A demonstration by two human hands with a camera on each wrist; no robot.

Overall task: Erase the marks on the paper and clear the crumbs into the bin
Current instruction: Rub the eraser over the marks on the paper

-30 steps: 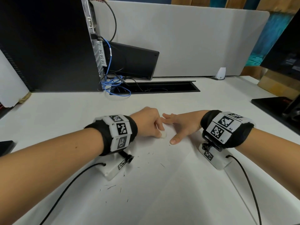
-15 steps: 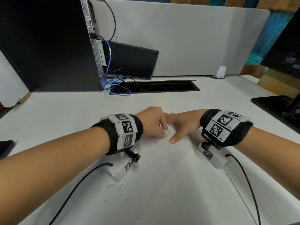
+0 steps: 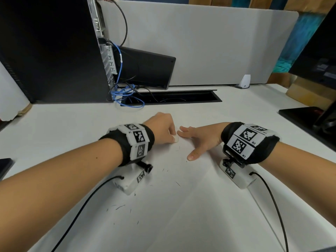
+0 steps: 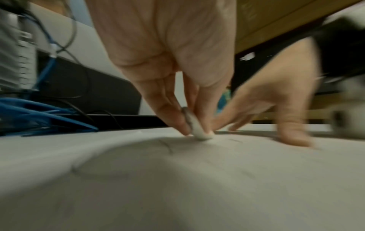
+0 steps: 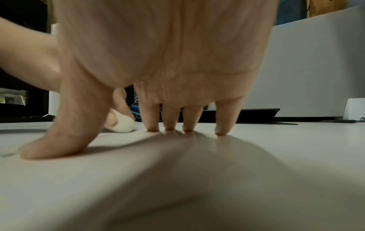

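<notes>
A white sheet of paper (image 3: pixel 181 206) lies on the white desk in front of me. My left hand (image 3: pixel 163 130) pinches a small white eraser (image 3: pixel 176 138) (image 4: pixel 199 131) (image 5: pixel 123 124) and presses its end onto the paper. Just to its right, my right hand (image 3: pixel 198 137) lies flat on the sheet, fingertips (image 5: pixel 187 129) and thumb (image 5: pixel 59 145) spread and pressing it down. Thin dark eraser crumbs (image 3: pixel 178 183) are scattered over the paper near both wrists. No bin shows in any view.
A black computer tower (image 3: pixel 51 50) with a blue cable (image 3: pixel 127 97) stands at the back left, beside a black tablet-like panel (image 3: pixel 149 70) and a cable slot (image 3: pixel 172 99). A monitor base (image 3: pixel 309 120) sits right; a dark object (image 3: pixel 5 166) left.
My left hand has slid the eraser forward and slightly right along the paper, close against the right hand's fingertips. The right hand stays pressed flat.
</notes>
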